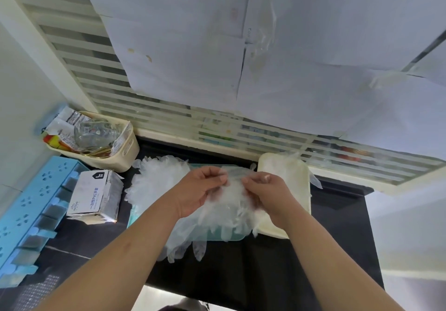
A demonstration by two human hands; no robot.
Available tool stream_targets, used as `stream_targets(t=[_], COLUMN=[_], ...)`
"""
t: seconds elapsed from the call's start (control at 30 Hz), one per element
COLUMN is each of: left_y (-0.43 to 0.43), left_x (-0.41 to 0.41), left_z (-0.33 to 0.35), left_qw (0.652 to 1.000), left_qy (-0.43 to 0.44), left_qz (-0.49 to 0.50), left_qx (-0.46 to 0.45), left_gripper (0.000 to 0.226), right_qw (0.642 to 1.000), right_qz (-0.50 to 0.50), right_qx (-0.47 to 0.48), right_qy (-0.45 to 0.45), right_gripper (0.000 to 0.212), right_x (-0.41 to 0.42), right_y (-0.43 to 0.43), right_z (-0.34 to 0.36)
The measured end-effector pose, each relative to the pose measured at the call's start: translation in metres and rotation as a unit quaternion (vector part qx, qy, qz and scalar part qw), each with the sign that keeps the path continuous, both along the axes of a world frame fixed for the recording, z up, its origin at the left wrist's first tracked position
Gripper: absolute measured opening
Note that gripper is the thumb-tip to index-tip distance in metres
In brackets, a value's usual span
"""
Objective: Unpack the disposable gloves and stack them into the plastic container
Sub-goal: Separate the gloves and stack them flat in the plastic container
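Both hands meet over the middle of the black table [313,262], each pinching the same bunch of clear gloves [231,204]. The left hand [200,187] has its fingers curled on the upper left edge of the bunch. The right hand [265,190] grips the upper right edge, thumb and fingertips closed on the thin film. The bunch hangs just above a teal plastic container [205,166], and its glove fingers trail over the container's near rim onto the table. A second loose pile of gloves [156,182] spills over the container's far left corner. A cream tray [272,230] lies just beside the container on the right, partly under the right wrist. To the left stands an opened glove box [96,195], tilted, with a blue rack [36,202] beyond it at the edge. Behind the box, a cream basket [128,149] holds a glass jar [94,134] and some packets.
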State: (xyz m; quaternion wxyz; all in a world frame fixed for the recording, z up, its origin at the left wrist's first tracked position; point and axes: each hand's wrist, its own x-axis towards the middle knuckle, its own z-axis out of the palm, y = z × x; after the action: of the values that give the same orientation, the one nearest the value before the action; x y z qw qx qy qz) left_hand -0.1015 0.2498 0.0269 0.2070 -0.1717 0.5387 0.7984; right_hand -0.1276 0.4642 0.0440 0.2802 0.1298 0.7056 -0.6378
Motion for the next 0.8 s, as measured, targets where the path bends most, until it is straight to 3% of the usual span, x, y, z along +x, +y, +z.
stream_targets(t=[0.1,0.17,0.23,0.3,0.37,0.47,0.6,0.8], left_y=[-0.006,-0.009,-0.008,0.003,0.015,0.024,0.024,0.02], left_x=[-0.001,0.001,0.007,0.012,0.014,0.008,0.003,0.002], left_z=[-0.017,-0.034,-0.054,-0.075,-0.098,-0.126,-0.144,-0.138], left_qw=[0.991,0.962,0.914,0.871,0.832,0.786,0.724,0.737], left_qy=[-0.039,-0.047,0.009,0.08,0.098,0.047,0.048,0.121], left_qz=[0.097,0.143,0.096,-0.042,-0.163,-0.26,-0.28,-0.206], left_qx=[-0.088,-0.227,-0.395,-0.484,-0.521,-0.559,-0.629,-0.632], left_gripper=[0.021,0.014,0.012,0.014,0.034,0.064,0.052,0.027], right_qw=[0.995,0.993,0.992,0.989,0.985,0.98,0.98,0.979], right_qz=[-0.041,-0.054,-0.041,-0.016,0.007,0.034,0.033,0.05], right_qx=[0.092,0.102,0.119,0.136,0.157,0.18,0.183,0.188], right_qy=[0.025,0.024,0.03,0.048,0.066,0.075,0.07,0.059], right_gripper=[0.017,0.019,0.021,0.018,0.016,0.017,0.019,0.016], right_x=[0.005,0.008,0.011,0.015,0.018,0.024,0.029,0.032], right_y=[0.011,0.021,0.026,0.028,0.029,0.031,0.033,0.033], right_z=[-0.008,-0.006,-0.002,0.0,0.0,-0.002,-0.004,-0.011])
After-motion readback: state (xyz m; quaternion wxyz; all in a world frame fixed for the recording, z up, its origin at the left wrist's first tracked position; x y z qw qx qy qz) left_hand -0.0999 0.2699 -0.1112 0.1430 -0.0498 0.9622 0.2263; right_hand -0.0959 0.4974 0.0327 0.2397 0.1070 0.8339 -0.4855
